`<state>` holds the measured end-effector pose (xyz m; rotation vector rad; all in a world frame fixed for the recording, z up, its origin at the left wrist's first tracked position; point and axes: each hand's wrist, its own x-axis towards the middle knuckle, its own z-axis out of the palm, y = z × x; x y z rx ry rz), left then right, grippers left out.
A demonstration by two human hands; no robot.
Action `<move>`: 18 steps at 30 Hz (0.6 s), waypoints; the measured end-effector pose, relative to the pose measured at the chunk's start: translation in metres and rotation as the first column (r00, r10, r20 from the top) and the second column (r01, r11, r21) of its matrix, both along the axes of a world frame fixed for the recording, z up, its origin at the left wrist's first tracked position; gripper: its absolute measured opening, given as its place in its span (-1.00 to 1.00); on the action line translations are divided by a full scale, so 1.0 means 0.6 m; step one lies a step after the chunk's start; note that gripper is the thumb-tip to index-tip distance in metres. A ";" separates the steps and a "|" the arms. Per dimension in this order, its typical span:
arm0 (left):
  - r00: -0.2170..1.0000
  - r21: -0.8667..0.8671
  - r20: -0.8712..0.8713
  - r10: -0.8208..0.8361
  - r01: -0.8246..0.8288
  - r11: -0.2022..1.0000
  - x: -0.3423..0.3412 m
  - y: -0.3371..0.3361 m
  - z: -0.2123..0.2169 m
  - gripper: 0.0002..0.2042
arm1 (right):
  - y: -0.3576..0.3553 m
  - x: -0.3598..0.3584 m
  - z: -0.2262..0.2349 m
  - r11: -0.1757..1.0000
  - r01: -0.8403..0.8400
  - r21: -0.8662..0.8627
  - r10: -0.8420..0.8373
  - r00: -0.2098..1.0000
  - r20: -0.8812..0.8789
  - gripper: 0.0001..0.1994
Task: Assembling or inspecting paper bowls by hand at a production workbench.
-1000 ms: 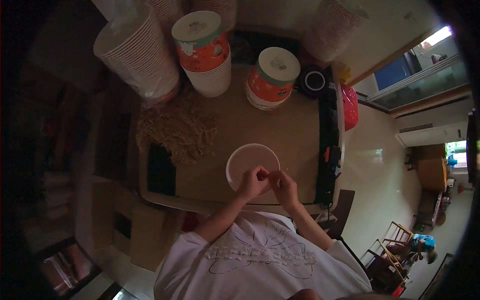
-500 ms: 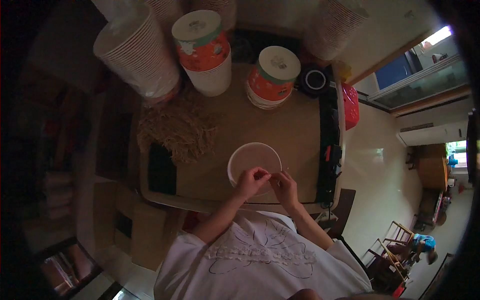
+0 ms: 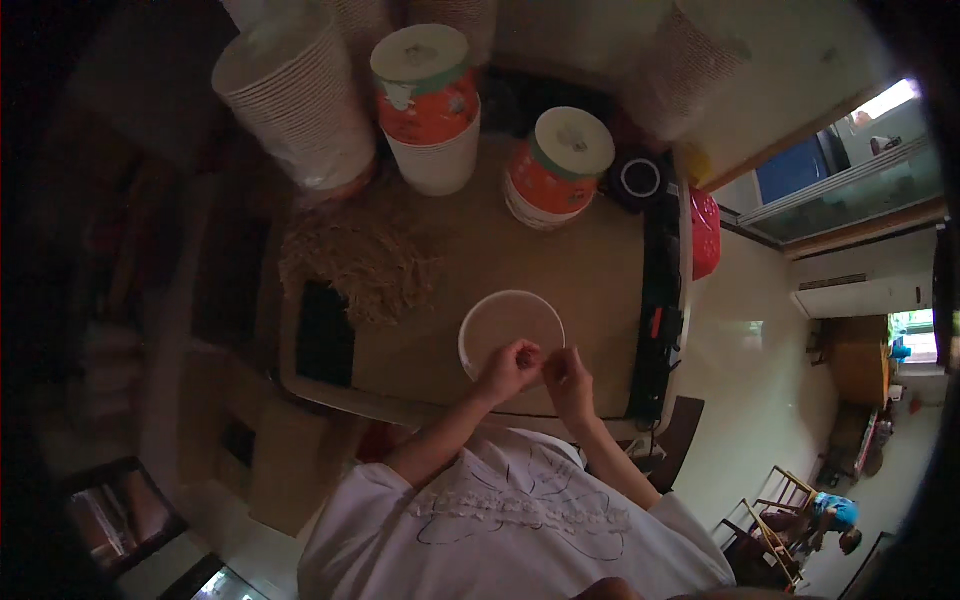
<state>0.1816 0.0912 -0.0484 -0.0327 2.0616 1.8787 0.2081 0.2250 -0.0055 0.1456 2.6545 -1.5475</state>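
Dim light falls on a brown-topped surface [image 3: 480,255], with a white bowl [image 3: 508,318] at its near side. Beyond the bowl and to its left lies a heap of tan shreds [image 3: 365,265]; farther beyond stand a tall stack of paper tubs [image 3: 435,150] and a shorter stack [image 3: 560,170], both with orange-and-green bands.

Both hands work at the bowl's near rim: the left hand [image 3: 507,374] over its near part, the right hand [image 3: 571,388] at its near right side. Each has its fingers curled in toward the thumb, as if pinching, but whether either is clamped on anything small cannot be told, nor whether a wrist touches the rim.

Such close fingertip work would probably go best with a light pinch, the forearms steady and both hands kept low above the bowl, so that anything loose drops inside. The right hand sits farther out, so shifting it slightly toward the bowl's middle seems wise, with both wrists clear of the rim.

Half a second ago the fingertips met, or nearly did, above the bowl; now a small gap parts them. The bowl keeps its place beside the surface's near edge.
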 end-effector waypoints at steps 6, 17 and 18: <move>0.995 -0.087 -0.001 -0.102 0.102 0.991 -0.005 0.001 0.013 -0.87 | -0.001 -0.001 0.004 1.000 0.007 -0.013 -0.007 1.000 0.004 -0.88; 1.000 0.092 0.021 -0.015 0.013 0.996 -0.006 -0.009 -0.004 -0.89 | -0.003 -0.007 0.005 0.999 -0.032 0.005 0.033 0.997 -0.076 -0.96; 0.999 0.095 0.040 -0.024 0.020 0.995 -0.006 -0.011 -0.005 -0.87 | -0.001 -0.007 0.004 0.998 -0.047 0.043 0.050 0.994 -0.093 -0.96</move>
